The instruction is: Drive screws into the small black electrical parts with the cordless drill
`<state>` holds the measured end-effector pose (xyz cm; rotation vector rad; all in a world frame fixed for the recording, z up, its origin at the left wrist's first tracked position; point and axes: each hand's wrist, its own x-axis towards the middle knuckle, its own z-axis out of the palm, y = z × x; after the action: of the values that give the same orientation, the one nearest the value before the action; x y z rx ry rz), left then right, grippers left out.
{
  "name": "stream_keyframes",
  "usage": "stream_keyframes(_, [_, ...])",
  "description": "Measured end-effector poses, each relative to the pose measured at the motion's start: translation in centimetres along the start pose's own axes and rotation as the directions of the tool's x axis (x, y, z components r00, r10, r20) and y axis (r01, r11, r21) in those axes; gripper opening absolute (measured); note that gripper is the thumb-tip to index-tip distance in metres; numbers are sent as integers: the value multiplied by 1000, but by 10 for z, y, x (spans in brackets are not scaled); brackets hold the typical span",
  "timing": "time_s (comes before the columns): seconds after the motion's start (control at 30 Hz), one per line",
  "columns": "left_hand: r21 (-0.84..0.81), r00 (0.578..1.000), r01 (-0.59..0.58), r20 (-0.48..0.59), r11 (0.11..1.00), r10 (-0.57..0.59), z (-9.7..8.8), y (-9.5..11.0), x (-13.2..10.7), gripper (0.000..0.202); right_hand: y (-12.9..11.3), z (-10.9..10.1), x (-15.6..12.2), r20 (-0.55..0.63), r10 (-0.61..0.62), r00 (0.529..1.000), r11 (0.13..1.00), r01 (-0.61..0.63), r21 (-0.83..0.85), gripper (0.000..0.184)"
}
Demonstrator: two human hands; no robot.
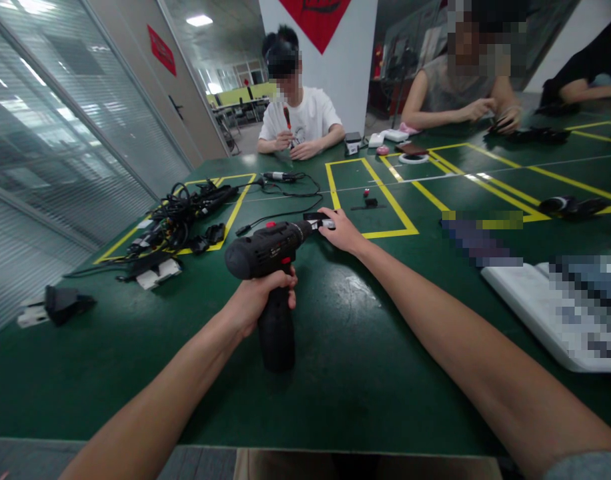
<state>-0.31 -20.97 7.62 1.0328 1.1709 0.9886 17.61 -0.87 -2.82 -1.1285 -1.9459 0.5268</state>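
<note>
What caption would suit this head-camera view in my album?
Left hand gripping a black power drill, right hand touching a small part by the drill's tip, over a green table.

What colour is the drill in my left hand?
The drill is black with small red parts, best seen in the head view.

Black cordless drill point(268, 248), nose to a small black-and-pale piece point(313, 216)
Gripped in the left hand point(264, 293), the drill is held with its handle nearly upright, rounded back end toward the camera and chuck aimed forward and to the right, with red accents on top and near the trigger (the lettering on its side is too small to read); the piece sits at the right hand's point(341, 232) fingertips, right by the chuck's front end, though whether they touch cannot be told
</note>
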Motion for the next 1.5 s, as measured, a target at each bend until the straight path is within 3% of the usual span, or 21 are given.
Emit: stream_keyframes(1.5, [2,1000,10,-6,1000,-10,-2,-3,0,18,8,5,2,-20,-8,1000,1000,8,-3,50])
